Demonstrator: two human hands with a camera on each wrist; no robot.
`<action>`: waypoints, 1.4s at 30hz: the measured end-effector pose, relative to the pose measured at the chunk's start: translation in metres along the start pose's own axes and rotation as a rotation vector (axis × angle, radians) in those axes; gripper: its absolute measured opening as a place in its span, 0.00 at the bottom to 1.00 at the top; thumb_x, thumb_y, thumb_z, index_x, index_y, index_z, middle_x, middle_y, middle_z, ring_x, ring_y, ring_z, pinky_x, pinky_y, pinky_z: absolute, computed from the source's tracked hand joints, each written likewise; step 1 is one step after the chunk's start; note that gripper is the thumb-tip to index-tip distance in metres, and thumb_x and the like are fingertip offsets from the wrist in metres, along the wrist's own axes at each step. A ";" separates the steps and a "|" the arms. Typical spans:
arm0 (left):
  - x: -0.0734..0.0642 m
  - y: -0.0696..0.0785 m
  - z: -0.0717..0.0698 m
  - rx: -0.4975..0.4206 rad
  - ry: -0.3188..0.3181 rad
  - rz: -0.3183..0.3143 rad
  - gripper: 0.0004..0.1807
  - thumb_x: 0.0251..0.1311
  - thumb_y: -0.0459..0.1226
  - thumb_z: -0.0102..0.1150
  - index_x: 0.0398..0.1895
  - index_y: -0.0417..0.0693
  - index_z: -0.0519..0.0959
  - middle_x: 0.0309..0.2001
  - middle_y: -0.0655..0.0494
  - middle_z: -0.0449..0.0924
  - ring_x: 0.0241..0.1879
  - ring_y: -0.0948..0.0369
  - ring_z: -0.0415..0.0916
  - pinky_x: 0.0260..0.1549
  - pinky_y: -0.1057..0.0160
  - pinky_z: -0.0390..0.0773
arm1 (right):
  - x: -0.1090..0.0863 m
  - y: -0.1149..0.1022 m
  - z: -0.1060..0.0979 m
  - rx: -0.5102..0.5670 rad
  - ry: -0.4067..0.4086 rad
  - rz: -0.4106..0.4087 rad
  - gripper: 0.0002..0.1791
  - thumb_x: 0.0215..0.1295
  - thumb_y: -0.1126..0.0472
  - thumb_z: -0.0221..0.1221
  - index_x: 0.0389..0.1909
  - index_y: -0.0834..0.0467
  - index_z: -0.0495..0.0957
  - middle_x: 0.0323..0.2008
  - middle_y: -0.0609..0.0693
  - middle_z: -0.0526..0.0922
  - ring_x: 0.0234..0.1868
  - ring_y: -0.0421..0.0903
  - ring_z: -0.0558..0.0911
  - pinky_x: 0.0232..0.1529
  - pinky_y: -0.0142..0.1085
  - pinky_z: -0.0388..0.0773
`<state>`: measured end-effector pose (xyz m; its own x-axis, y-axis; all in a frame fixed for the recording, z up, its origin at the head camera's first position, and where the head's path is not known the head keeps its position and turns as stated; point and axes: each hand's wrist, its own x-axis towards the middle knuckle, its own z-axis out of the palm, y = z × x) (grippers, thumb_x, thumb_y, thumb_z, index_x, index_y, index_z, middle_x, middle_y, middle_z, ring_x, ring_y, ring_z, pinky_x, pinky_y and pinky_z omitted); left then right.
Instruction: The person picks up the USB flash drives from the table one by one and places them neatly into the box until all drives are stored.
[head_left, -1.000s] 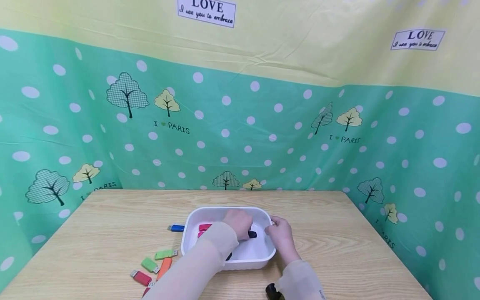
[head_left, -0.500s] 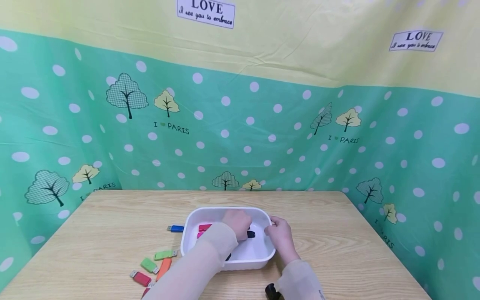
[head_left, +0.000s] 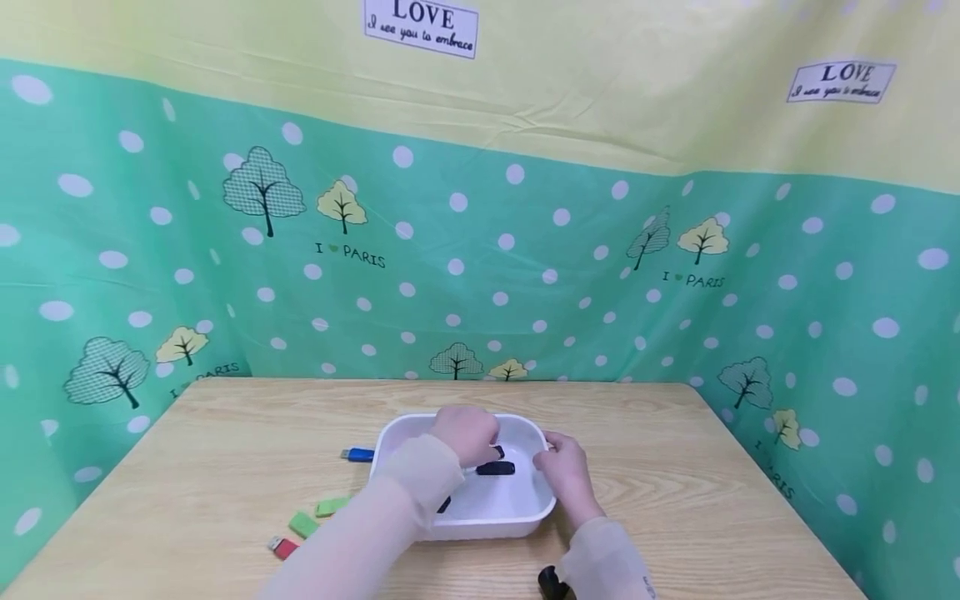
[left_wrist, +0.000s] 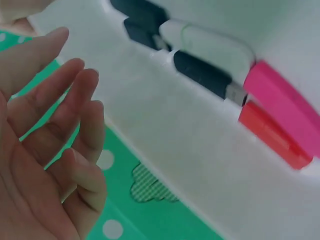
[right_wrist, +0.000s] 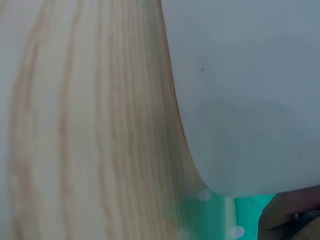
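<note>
A white plastic box stands on the table with several USB flash drives inside. In the head view my left hand is over the box, beside a black USB drive. The left wrist view shows this hand with loosely bent fingers and nothing in them. A row of drives lies along the box wall there: black drives, a whitish drive, a pink drive and a red drive. My right hand grips the box's right rim; only part of it shows in the right wrist view.
Left of the box lie a blue USB drive, two green drives, one nearer, and a red drive, partly behind my left sleeve. A dark rounded object is beside the right sleeve. A patterned curtain hangs behind the table.
My left hand has risen a little and moved left, away from the black drive, which now shows whole. The right hand stays on the rim. The head view has shifted slightly.
</note>
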<state>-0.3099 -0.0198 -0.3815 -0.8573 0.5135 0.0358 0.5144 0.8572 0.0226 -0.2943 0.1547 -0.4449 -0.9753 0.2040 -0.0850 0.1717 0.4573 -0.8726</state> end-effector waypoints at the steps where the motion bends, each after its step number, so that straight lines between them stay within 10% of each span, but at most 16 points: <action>1: -0.002 -0.001 -0.004 -0.011 -0.001 0.000 0.09 0.56 0.49 0.68 0.27 0.57 0.84 0.25 0.66 0.81 0.26 0.66 0.75 0.29 0.64 0.78 | 0.000 0.000 -0.001 0.001 -0.001 0.001 0.30 0.55 0.72 0.54 0.63 0.70 0.71 0.48 0.68 0.81 0.47 0.60 0.84 0.45 0.50 0.86; 17: -0.030 -0.041 -0.042 -0.066 0.028 -0.090 0.09 0.61 0.46 0.65 0.30 0.52 0.84 0.29 0.60 0.85 0.29 0.62 0.79 0.31 0.62 0.82 | -0.001 0.004 -0.007 -0.003 0.004 -0.002 0.29 0.56 0.72 0.54 0.63 0.70 0.71 0.51 0.70 0.80 0.48 0.61 0.84 0.45 0.49 0.86; 42: -0.069 -0.116 -0.020 -0.048 0.048 -0.287 0.07 0.61 0.31 0.58 0.36 0.47 0.86 0.37 0.53 0.87 0.36 0.56 0.83 0.36 0.55 0.85 | -0.003 0.001 -0.001 -0.008 -0.020 0.009 0.28 0.62 0.70 0.53 0.65 0.67 0.70 0.55 0.69 0.79 0.53 0.63 0.82 0.47 0.49 0.85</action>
<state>-0.3104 -0.1554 -0.3663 -0.9666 0.2471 0.0681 0.2525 0.9638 0.0863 -0.2907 0.1549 -0.4447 -0.9762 0.1911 -0.1022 0.1814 0.4624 -0.8679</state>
